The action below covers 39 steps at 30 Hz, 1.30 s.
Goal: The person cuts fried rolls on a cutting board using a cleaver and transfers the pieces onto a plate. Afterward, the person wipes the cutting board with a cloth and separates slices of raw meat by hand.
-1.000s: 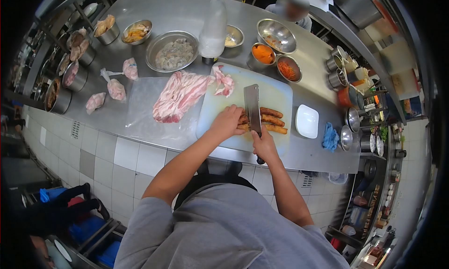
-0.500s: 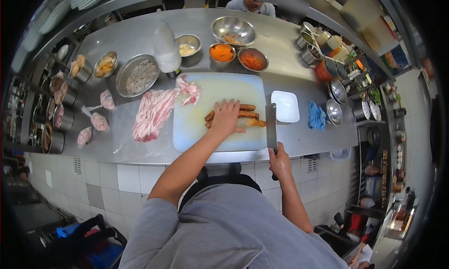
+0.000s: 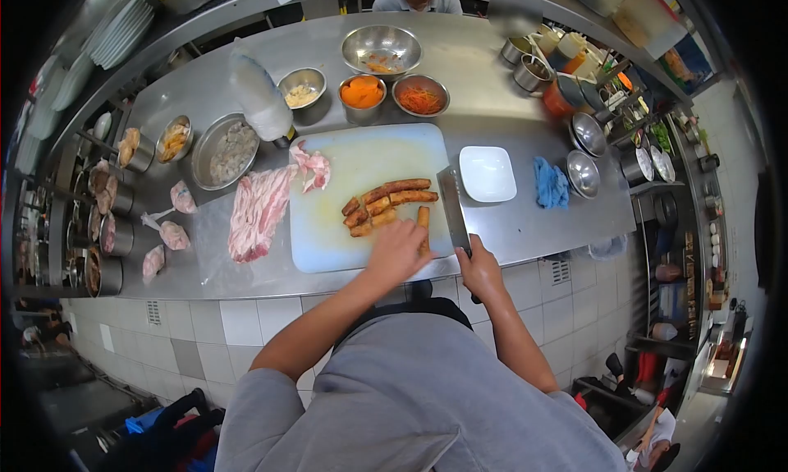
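Note:
On the white cutting board point(image 3: 320, 242) lie several browned sausage-like rolls point(image 3: 398, 185), some in shorter cut pieces. Near the board's front edge, my left hand point(image 3: 396, 254) has its fingers bent around the lower end of one roll point(image 3: 423, 217), which points away from me, apart from the others. My right hand point(image 3: 482, 272) grips the handle of a broad-bladed knife point(image 3: 453, 205). Its blade slants over the board's right edge, beside that roll. Raw sliced meat point(image 3: 310, 167) sits at the board's upper left corner.
Left of the board, more raw meat point(image 3: 258, 213) lies on plastic, near a bowl of shrimp point(image 3: 201, 164) and a large bottle point(image 3: 258, 94). Bowls of orange pieces point(image 3: 362, 93) and shredded carrot point(image 3: 420, 97) stand behind. Rightward are a white dish point(image 3: 487, 174) and blue cloth point(image 3: 551, 182).
My left hand has come off the row of rolls, moved toward me, and one roll is now turned lengthwise under its fingers. The knife has tilted, its tip leaning left.

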Tool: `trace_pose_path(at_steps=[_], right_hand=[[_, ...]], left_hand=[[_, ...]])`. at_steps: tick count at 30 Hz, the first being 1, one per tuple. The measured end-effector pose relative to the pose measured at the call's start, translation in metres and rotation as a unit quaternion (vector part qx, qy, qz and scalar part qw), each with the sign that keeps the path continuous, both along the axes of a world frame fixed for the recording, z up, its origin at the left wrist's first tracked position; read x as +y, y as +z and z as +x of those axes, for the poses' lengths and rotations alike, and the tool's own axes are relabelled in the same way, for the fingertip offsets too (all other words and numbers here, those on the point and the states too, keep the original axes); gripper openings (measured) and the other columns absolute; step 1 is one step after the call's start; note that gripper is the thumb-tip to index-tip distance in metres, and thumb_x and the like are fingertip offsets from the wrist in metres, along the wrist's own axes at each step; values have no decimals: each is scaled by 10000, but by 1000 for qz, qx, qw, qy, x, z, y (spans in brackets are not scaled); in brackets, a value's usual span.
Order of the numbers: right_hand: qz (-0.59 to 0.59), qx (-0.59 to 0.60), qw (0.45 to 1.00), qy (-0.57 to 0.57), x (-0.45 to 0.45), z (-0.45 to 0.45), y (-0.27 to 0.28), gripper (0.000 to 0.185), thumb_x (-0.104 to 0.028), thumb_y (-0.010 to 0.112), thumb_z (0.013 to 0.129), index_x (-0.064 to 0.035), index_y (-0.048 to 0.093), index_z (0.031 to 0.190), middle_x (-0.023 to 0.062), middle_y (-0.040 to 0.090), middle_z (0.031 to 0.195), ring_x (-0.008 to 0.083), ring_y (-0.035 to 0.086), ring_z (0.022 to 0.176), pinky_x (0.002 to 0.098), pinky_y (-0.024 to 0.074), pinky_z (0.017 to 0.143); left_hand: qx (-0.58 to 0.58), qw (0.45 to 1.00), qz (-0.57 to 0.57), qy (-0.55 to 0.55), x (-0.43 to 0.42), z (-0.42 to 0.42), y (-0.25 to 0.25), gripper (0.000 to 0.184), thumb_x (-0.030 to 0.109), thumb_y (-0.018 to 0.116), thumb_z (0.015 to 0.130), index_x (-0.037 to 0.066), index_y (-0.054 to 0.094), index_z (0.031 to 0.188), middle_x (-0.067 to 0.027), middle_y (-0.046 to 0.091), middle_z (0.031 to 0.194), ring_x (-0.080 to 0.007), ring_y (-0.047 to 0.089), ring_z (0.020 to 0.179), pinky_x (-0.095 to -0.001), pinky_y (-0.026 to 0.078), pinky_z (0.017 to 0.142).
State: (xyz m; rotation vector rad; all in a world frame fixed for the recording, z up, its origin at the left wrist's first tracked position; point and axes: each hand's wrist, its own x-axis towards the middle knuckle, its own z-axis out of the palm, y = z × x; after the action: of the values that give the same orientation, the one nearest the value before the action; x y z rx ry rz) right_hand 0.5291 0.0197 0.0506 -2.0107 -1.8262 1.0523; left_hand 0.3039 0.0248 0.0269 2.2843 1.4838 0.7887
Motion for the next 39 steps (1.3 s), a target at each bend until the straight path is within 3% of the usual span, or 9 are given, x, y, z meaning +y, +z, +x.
trace_pose_path(at_steps=[4, 9, 12, 16, 22, 24, 27, 37, 39], right_hand=[[3, 11, 1000, -12, -1, 10, -2, 366, -314, 586, 1051, -47, 539, 1297, 277, 726, 882, 497, 710, 839, 581, 539, 767], [-23, 79, 996, -41, -4, 21, 13, 367, -302, 593, 1055, -36, 534, 1301, 165, 678, 694, 293, 677, 533, 444, 539, 569], [-36, 85, 994, -50, -7, 25, 16, 379, -302, 595, 1056, -36, 532, 1318, 153, 669, 683, 273, 668, 526, 431, 534, 554], [-44, 84, 994, -49, -9, 27, 22, 386, -303, 591, 1058, -34, 534, 1329, 157, 671, 686, 263, 656, 504, 429, 530, 547], [-33, 41, 999, -7, -5, 37, 0, 398, -321, 591, 1048, -30, 538, 1314, 239, 724, 829, 454, 713, 772, 539, 551, 729], [-22, -4, 1000, 6, 0, 33, -2, 410, -338, 584, 1045, -43, 535, 1326, 270, 738, 940, 517, 687, 928, 588, 529, 823], [15, -69, 995, 66, 9, 23, 0, 421, -339, 575, 1047, -45, 529, 1345, 280, 739, 987, 507, 697, 944, 588, 533, 831], [-19, -12, 998, 56, 25, 13, 19, 416, -322, 570, 1045, -27, 526, 1334, 295, 732, 983, 512, 693, 952, 582, 532, 845], [18, 26, 996, 79, 27, -1, 15, 392, -280, 564, 1050, -35, 530, 1354, 213, 692, 743, 399, 699, 650, 486, 554, 677]], left_hand=[[30, 997, -31, 69, 8, 27, -27, 342, 153, 752, 821, 72, 635, 1132, -124, 588, 1009, -348, 590, 1047, -494, 461, 882], [45, 999, -24, 19, 37, 18, -44, 338, 62, 661, 839, 84, 650, 1176, -136, 602, 1062, -344, 601, 1077, -479, 493, 895], [79, 997, 7, 19, 54, 4, -44, 360, 27, 615, 848, 88, 656, 1201, -128, 615, 1132, -339, 587, 1103, -465, 482, 932], [107, 993, 42, -11, 70, -1, -34, 441, 77, 678, 840, 106, 643, 1278, -121, 620, 1226, -338, 557, 1168, -478, 454, 988], [120, 984, 67, 111, 82, -13, -24, 857, 397, 889, 769, 79, 529, 1478, -152, 576, 1383, -384, 467, 1356, -585, 325, 1180], [169, 978, -80, 88, 91, -17, -27, 958, 507, 900, 737, 46, 514, 1483, -162, 560, 1404, -411, 426, 1408, -626, 261, 1221], [169, 978, -74, 95, 86, -10, -31, 994, 548, 899, 714, 46, 514, 1481, -168, 554, 1409, -432, 408, 1421, -665, 246, 1211], [105, 986, -62, 111, 75, -29, -22, 931, 527, 901, 724, 20, 554, 1423, -164, 556, 1350, -433, 398, 1418, -698, 224, 1212], [97, 990, -56, 89, 78, -31, -23, 807, 464, 916, 703, 55, 610, 1327, -132, 559, 1321, -380, 444, 1366, -649, 274, 1192]])
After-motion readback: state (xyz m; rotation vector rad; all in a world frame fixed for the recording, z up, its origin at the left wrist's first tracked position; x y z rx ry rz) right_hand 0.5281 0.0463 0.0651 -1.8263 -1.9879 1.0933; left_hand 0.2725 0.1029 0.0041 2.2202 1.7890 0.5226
